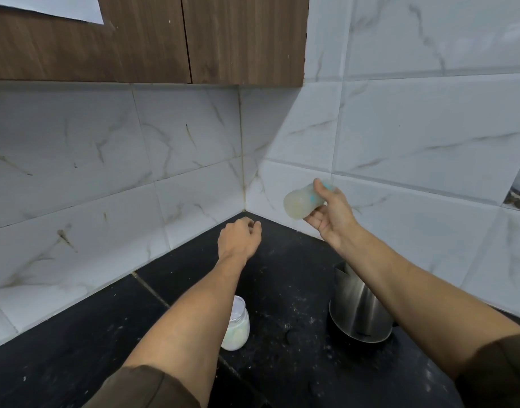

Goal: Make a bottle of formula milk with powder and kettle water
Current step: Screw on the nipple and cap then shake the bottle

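Observation:
My right hand (329, 214) holds a cloudy baby bottle (300, 201) with teal markings, tipped on its side in the air near the tiled corner; it is blurred by motion. My left hand (238, 238) hovers above the black counter (282, 290) with its fingers curled in and nothing seen in it. A small glass jar of white powder (238, 329) stands on the counter, partly hidden behind my left forearm. The steel kettle (360, 313) stands under my right forearm, spout toward the wall.
White marble-look tiles (135, 172) cover both walls of the corner. A brown wooden cabinet (164, 39) hangs above. White specks lie scattered over the counter, and a small dark round thing (291, 335) lies between jar and kettle.

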A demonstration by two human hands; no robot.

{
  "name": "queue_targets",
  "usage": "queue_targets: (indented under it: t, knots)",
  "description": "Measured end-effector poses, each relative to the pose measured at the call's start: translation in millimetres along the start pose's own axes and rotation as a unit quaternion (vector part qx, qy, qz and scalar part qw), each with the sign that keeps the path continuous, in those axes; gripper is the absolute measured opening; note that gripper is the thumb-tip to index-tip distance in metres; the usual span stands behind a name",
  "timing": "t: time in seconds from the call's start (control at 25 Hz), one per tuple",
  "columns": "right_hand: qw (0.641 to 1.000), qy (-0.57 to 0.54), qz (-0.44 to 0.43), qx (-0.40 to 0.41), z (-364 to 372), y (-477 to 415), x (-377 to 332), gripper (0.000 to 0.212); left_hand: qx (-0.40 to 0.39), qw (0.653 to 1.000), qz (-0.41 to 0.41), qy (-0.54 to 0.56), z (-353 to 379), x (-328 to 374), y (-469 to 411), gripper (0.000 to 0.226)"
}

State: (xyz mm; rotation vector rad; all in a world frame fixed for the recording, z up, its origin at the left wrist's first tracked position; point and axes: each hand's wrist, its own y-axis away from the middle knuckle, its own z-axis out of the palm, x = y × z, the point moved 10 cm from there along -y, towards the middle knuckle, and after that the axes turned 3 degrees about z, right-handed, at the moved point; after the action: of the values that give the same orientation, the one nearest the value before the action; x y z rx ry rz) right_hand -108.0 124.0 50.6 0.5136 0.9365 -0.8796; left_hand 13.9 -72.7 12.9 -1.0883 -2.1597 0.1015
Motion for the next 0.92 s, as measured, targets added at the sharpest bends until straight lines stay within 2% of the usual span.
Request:
queue_targets:
  t: [0.08,0.2,0.24,0.28,0.4,0.44,0.56,0.64,0.72,0.8,0.84,0.92]
  knots:
    - [0.999,0.024,0.028,-0.032,6,3,7,0.044,0.002,1.000,0.001,-0.003,-1,1,0,0.039]
    - [0.974,0.162,0.053,-0.149,28,17,23,0.056,-0.001,1.000,0.009,-0.007,0,7,-1,0.038]
    - [0.972,0.170,0.048,-0.156,29,18,24,0.060,-0.002,1.000,0.010,-0.006,1,8,-1,0.038]
    - [0.978,0.154,0.035,-0.138,27,15,21,0.062,-0.002,1.000,0.010,-0.004,2,9,-1,0.038]
    - [0.999,0.021,0.018,-0.019,4,2,10,0.053,0.002,1.000,0.005,-0.001,1,4,0,0.039]
    - [1.000,0.003,0.024,-0.012,2,0,11,0.052,0.002,1.000,0.005,-0.003,1,4,0,0.039]
    - [0.988,0.108,0.048,-0.097,20,13,15,0.054,-0.005,1.000,0.010,-0.008,4,7,1,0.038]
    - [0.977,0.159,0.043,-0.138,26,19,17,0.063,-0.008,1.000,0.010,-0.011,5,8,2,0.038]
    - [0.989,0.120,0.016,-0.089,17,13,10,0.064,-0.009,1.000,0.009,-0.008,6,7,1,0.038]
    - [1.000,0.024,0.004,-0.003,-2,3,3,0.052,-0.007,1.000,0.007,-0.007,6,6,2,0.037]
    - [1.000,-0.002,0.010,0.009,-5,1,4,0.047,-0.006,1.000,0.006,-0.007,6,6,2,0.037]
    - [0.998,0.049,0.032,-0.036,4,5,9,0.046,-0.006,1.000,0.007,-0.006,7,7,1,0.037]
